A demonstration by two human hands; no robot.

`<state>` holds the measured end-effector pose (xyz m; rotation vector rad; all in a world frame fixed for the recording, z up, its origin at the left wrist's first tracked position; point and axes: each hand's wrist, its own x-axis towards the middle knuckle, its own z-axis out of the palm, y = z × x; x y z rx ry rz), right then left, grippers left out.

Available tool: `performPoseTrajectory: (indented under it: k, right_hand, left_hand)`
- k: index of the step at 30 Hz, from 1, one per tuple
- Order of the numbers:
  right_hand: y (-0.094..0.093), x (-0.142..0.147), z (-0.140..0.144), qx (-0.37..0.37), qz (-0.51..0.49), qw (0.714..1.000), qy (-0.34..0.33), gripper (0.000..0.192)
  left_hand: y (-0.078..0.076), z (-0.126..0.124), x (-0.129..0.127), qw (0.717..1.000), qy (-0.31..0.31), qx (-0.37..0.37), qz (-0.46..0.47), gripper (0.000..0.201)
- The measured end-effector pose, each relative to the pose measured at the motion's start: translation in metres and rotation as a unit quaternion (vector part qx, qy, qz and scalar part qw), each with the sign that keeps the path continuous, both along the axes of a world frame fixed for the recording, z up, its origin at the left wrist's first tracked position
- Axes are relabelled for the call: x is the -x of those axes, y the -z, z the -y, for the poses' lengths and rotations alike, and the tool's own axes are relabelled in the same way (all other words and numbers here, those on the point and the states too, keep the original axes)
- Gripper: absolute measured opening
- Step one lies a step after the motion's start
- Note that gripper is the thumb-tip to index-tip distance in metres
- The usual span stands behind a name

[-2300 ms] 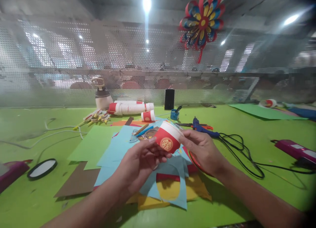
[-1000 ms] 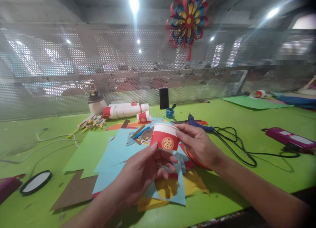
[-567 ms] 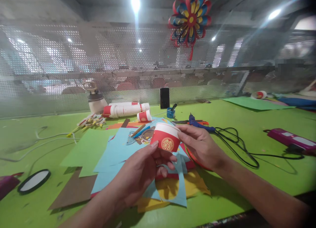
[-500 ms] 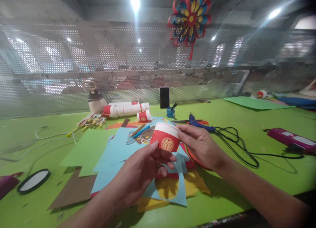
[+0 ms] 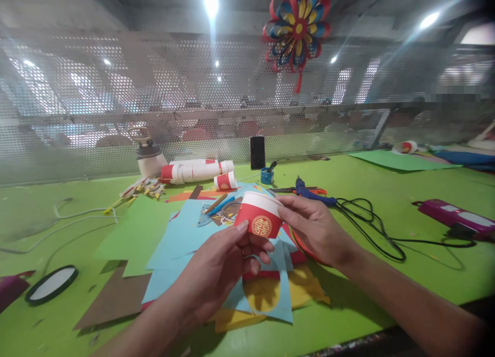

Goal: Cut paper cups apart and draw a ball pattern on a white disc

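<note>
A red and white paper cup with a gold round emblem is held slightly tilted above the papers. My left hand grips its lower left side, thumb on the front and fingers curled beneath. My right hand pinches the cup's right side near the white rim. Below lie light blue paper sheets and a yellow sheet, overlapping one another. Just behind the cup, a blue pen and a brown stick rest beside a clear protractor.
A blue glue gun with a black cable lies to the right, near a purple power strip. Stacked paper cups, a small blue jar and a dark phone stand or lie at the back. Green sheets are left.
</note>
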<state>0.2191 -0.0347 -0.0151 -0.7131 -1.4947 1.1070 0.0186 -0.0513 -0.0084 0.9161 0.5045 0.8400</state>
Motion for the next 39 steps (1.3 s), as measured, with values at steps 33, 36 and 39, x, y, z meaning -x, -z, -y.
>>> performPoseTrajectory:
  k: [33, 36, 39]
  right_hand:
    - [-0.006, 0.002, 0.005, -0.045, 0.063, 0.997, 0.009, 0.02]
    - [-0.002, 0.0, 0.005, -0.03, 0.048, 0.998, 0.005, 0.021]
    - [0.002, -0.003, 0.003, -0.028, 0.037, 0.999, -0.003, 0.021]
  left_hand:
    - [-0.005, -0.004, 0.003, 0.995, -0.1, 0.001, 0.011, 0.028]
    - [-0.004, -0.003, 0.002, 0.994, -0.099, -0.031, -0.023, 0.027]
    - [-0.003, -0.003, 0.002, 0.976, -0.146, -0.113, -0.117, 0.025]
